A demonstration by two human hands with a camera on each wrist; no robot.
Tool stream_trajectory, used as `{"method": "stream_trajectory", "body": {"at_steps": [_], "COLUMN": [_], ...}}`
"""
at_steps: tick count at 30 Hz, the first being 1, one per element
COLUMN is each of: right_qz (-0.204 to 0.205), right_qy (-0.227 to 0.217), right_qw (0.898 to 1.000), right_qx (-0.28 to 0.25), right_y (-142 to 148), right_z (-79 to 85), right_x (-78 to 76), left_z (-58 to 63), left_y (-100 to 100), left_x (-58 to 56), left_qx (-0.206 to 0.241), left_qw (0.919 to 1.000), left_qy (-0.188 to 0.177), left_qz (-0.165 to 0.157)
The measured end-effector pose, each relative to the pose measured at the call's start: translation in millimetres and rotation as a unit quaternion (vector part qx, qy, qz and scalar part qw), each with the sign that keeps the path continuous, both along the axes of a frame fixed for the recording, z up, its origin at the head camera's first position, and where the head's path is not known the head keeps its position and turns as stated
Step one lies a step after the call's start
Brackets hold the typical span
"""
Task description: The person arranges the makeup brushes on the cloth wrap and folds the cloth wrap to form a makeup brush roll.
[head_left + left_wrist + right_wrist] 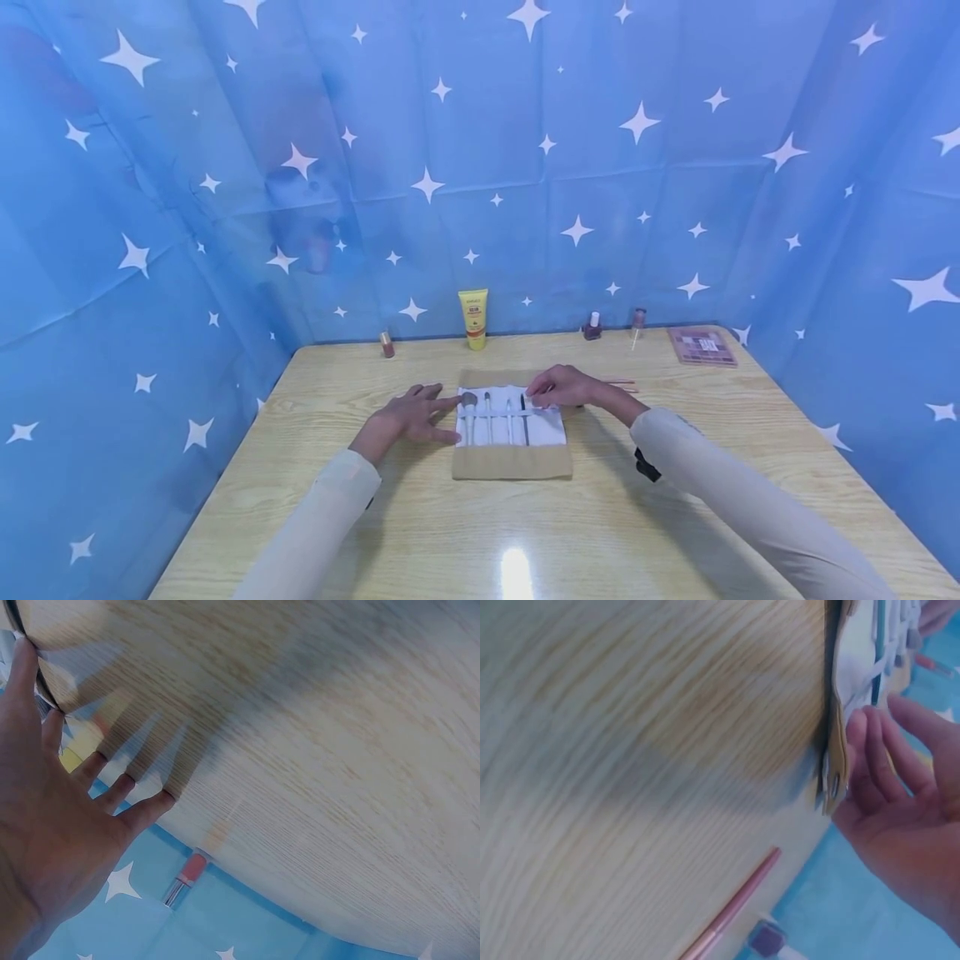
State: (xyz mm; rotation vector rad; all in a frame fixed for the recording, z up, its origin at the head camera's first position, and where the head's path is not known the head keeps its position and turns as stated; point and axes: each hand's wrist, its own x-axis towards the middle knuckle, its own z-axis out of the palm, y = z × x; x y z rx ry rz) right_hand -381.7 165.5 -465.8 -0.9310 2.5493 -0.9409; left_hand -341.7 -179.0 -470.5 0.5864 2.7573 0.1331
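A beige brush roll (512, 464) lies unrolled on the table, its white lining facing up. Several makeup brushes (470, 422) stand in a row under its white strap, along with a slim dark stick (524, 423) at the right of the row. My left hand (411, 417) spreads its fingers at the roll's left edge, the fingertips touching it; the left wrist view shows these fingers splayed. Over the right part of the lining, my right hand (564, 387) reaches with bent, relaxed fingers, fingertips beside the dark stick. In the right wrist view no brush shows between its fingers.
Pink brush handles (739, 900) lie right of the roll. Along the back edge stand a lipstick (387, 344), a yellow tube (474, 319), a dark nail polish bottle (592, 327) and a small clear tube with a pinkish cap (638, 321). A palette (702, 347) lies at the back right.
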Motion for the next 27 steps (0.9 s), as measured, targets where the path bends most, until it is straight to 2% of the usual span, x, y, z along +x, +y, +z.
{"method": "stream_trajectory", "body": {"at_steps": [5, 12, 20, 27], "right_qz": [0.017, -0.026, -0.013, -0.030], "right_qy": [0.029, 0.020, 0.039, 0.042], "right_qw": [0.999, 0.999, 0.998, 0.998], "right_qx": [-0.002, -0.003, -0.037, -0.037], "right_y": [11, 28, 48, 69], "right_z": [3.2, 7.5, 14.1, 17.7], "right_x": [-0.9, -3.4, -4.1, -2.1], "left_z": [-0.5, 3.0, 2.9, 1.7], "left_y": [0, 2, 2, 2], "left_x": [0.5, 2.6, 2.0, 2.8], "left_qx": [0.002, 0.003, 0.003, 0.007], "left_qw": [1.0000, 1.0000, 1.0000, 0.9999], "left_qy": [0.001, 0.002, 0.000, 0.000], "left_qz": [0.001, 0.002, 0.007, 0.009]}}
